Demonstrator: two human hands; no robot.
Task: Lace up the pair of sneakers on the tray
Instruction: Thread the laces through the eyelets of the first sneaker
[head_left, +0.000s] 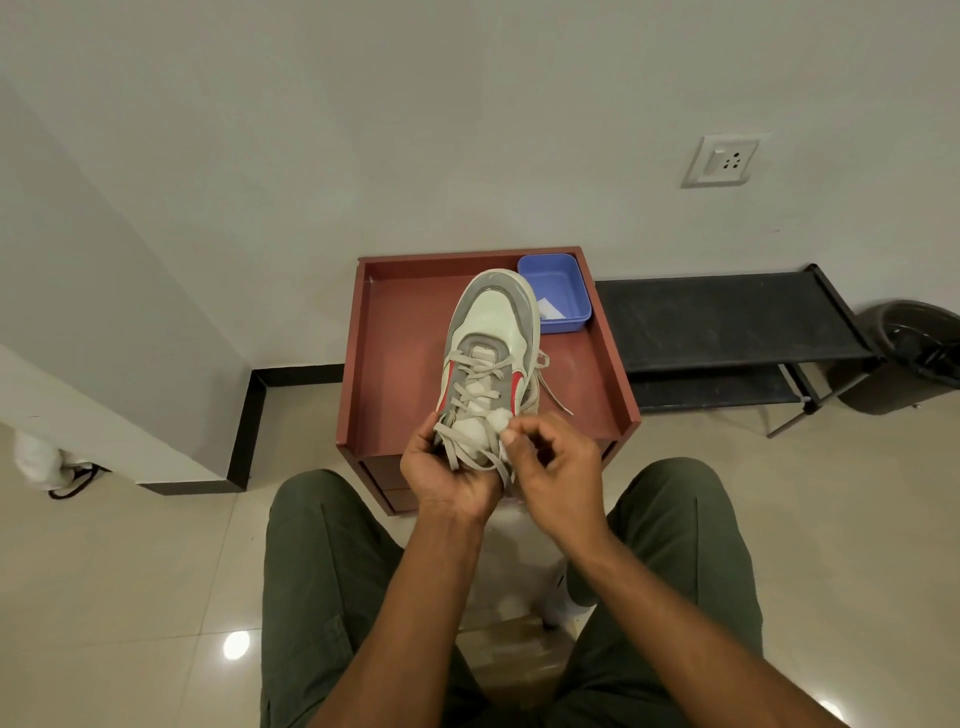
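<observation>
Cupped under the heel, my left hand (451, 475) holds the grey-and-white sneaker (488, 358) over the red tray (374, 364), toe pointing away. My right hand (556, 467) curls beside the collar, fingertips pinching its beige lace (506, 470).

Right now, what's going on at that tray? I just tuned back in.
A seated person is lacing a grey and white sneaker with red side marks, held over the red-brown tray. The left hand grips its heel end, while the right hand pinches the lace near the top eyelets. The lower eyelets are already crossed; a loose end hangs off the right side. A blue tub sits in the tray's far corner. A second sneaker cannot be made out.
</observation>
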